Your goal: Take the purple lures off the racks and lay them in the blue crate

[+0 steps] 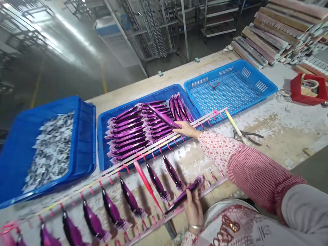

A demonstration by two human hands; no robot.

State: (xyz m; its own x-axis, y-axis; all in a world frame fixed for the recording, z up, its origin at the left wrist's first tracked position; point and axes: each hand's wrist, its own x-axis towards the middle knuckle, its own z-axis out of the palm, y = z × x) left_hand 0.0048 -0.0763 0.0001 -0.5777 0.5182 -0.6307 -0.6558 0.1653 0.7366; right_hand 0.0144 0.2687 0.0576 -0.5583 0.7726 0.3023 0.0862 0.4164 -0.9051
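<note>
My right hand [189,130] grips a glossy purple-and-black fishing lure [162,115] by one end, over a blue tray [101,136] filled with rows of similar lures [128,133]. Close to my body, my left hand [194,208] is closed around another purple-and-black lure [183,197], held slanting with its frilled end up and to the right. Between the hands runs a long pale rack strip [118,165] with small pink hooks, from which several lures [132,196] hang in a row. A second strip [214,186] lies along the near table edge.
A blue bin [87,136] of silvery pieces [55,143] stands left. An openwork blue basket [269,87] holds a small tool [214,85]. Pliers [252,136], a yellow-white stick [233,122], a red stick [145,178], a red box [304,97] and stacked boards [279,34] are about.
</note>
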